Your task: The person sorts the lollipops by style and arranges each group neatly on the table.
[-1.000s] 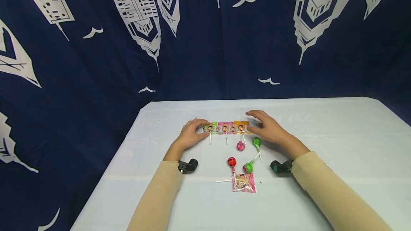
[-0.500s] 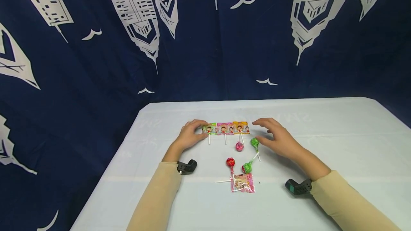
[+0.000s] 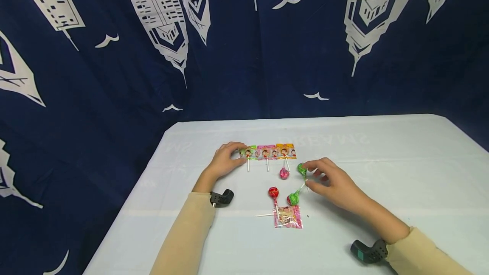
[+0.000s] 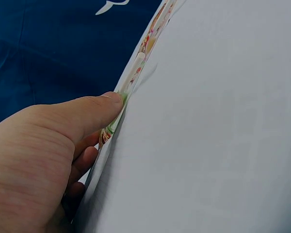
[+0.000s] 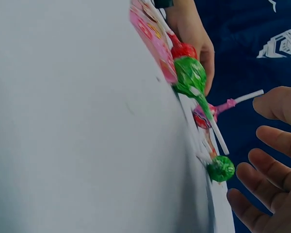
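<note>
On the white table [image 3: 237, 245], at the left end of the packet row, our left hand [image 3: 225, 161] holds the green packet [image 3: 250, 152] between thumb and fingers. Right of centre, our right hand [image 3: 332, 181] is spread, gripping nothing, close beside the upper green lollipop [image 3: 301, 169]. For a clean pick, we should pinch its wrapped head lightly, avoid nudging the lower green lollipop [image 3: 294, 199], and steady the packet without dragging it.

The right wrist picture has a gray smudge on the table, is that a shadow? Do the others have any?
Right wrist: probably a soft shadow on the table, near the lowest green lollipop; left wrist: dark shading beside the left hand; head: faint shadow by the right forearm.
</note>
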`<state>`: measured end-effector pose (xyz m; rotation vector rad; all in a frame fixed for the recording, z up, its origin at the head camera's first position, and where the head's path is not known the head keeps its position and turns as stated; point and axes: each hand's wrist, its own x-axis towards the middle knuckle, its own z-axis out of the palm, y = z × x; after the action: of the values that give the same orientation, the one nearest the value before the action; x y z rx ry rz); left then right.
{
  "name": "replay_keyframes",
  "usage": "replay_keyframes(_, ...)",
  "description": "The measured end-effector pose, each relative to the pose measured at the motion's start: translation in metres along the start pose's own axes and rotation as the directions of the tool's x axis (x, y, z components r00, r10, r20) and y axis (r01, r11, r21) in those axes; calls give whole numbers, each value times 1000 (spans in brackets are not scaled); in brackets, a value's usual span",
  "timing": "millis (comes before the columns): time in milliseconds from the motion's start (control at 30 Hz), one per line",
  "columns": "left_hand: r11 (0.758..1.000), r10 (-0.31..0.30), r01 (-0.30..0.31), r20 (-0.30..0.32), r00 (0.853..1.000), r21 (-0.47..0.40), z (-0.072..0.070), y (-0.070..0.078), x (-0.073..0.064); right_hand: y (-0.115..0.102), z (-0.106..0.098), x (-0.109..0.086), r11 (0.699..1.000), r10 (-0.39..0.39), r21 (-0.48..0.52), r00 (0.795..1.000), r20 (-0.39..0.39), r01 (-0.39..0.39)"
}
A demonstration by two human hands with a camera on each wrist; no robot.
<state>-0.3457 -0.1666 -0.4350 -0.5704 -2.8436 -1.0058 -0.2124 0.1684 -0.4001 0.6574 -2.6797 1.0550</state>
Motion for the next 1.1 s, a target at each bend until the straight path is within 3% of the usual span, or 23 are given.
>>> replay_keyframes(300, 1000, -1, 1, 11, 1000, -1, 0, 3, 0, -10, 12, -15, 999, -35, 42, 996, 82, 32)
replay_keyframes(567, 1000, 4, -4, 10, 1000, 6, 2, 3, 2, -14, 20, -23, 989, -138, 69, 978, 157, 128)
replay_keyframes(867, 1000, 1, -1, 8, 1000, -2, 0, 2, 1, -20, 25, -24, 993, -115, 17, 968, 223, 114)
replay_keyframes(1100, 1000, -3, 3, 3, 1000, -11, 0, 0, 0, -21, 29, -25, 984, -168, -21, 957, 236, 178)
